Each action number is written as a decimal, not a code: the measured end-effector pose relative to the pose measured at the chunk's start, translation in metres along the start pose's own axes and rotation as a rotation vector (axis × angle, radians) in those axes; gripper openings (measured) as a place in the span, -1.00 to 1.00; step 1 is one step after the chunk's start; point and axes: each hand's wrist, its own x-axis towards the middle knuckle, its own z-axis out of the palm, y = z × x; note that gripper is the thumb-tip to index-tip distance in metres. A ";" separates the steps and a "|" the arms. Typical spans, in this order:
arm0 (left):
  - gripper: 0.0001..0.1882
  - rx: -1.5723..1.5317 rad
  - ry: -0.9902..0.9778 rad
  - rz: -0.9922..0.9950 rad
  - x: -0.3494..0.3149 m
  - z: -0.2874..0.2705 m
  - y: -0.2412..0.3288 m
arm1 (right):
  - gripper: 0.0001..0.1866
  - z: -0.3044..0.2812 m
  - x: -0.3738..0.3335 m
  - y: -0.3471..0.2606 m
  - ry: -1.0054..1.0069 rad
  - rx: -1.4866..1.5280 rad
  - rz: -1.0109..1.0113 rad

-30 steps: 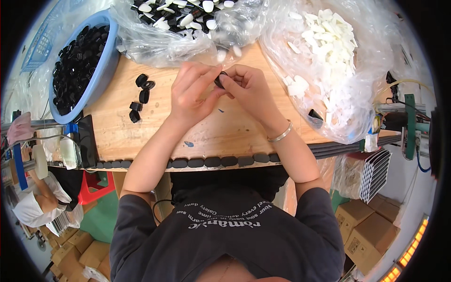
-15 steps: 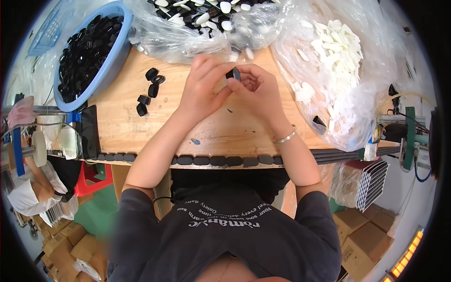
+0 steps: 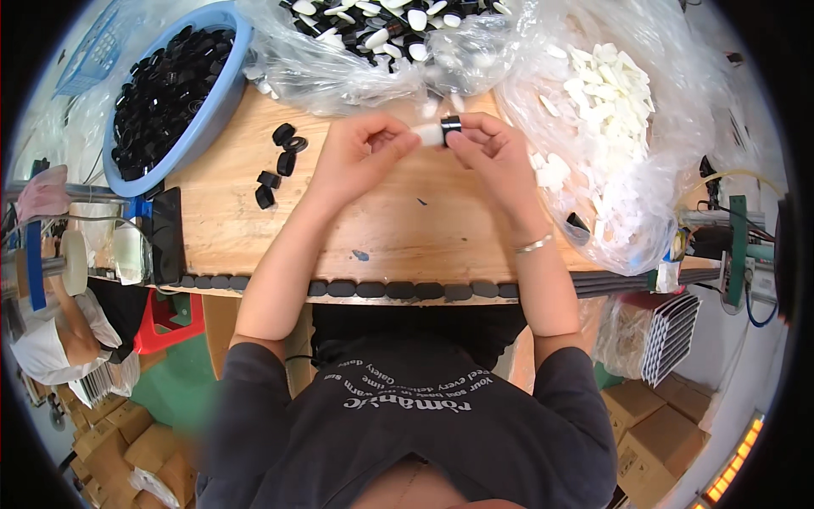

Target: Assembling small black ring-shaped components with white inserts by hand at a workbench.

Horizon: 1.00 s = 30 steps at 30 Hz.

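Over the far middle of the wooden table (image 3: 398, 229), my left hand (image 3: 360, 157) pinches a white, flat, rounded piece (image 3: 430, 134) by its left end. My right hand (image 3: 493, 157) grips a short black cap (image 3: 451, 130) between thumb and fingers. The white piece's right end meets the cap; how deep it sits inside cannot be made out. Left of my left hand lie several loose black caps (image 3: 286, 163), some on their sides.
A blue basin (image 3: 240, 81) full of black caps stands far left. Plastic bags hold mixed black and white pieces (image 3: 377, 38) at the back and white pieces (image 3: 606, 89) at the right. A dark flat device (image 3: 167, 237) lies by the left edge; a co-worker's arm (image 3: 75, 314) shows beyond.
My hands have moved a little apart, and the cap has turned and shifted right. The white piece now shows between my hands. The whole view has shifted slightly.
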 end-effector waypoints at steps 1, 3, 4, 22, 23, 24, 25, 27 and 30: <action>-0.87 0.004 0.001 0.001 0.001 -0.005 0.004 | -0.79 -0.013 0.000 -0.005 -0.001 0.003 -0.003; -0.83 0.310 -0.329 -0.179 0.006 -0.019 0.009 | -0.82 -0.042 0.006 -0.018 -0.287 -0.294 0.198; -0.83 0.317 -0.335 -0.177 0.004 -0.024 0.010 | -0.82 -0.044 0.013 -0.026 -0.281 -0.289 0.194; -0.79 1.010 -0.066 -0.169 -0.004 -0.058 -0.009 | -0.52 -0.133 0.108 -0.043 0.465 -0.410 -0.462; -0.77 1.041 -0.071 -0.180 -0.007 -0.062 -0.011 | -0.65 -0.127 0.089 -0.046 0.605 -0.389 -0.407; -0.77 1.032 -0.086 -0.173 -0.006 -0.060 -0.009 | -0.77 -0.131 0.072 -0.050 0.758 -0.371 -0.353; -0.76 1.060 -0.095 -0.151 -0.006 -0.058 -0.006 | -0.77 -0.150 0.067 -0.043 0.771 -0.380 -0.347; -0.75 1.095 -0.107 -0.078 -0.001 -0.051 -0.003 | -0.77 -0.197 0.049 -0.022 0.895 -0.561 -0.348; -0.76 0.956 -0.080 -0.030 0.001 -0.047 -0.004 | -0.79 -0.208 0.038 -0.010 0.757 -0.958 -0.228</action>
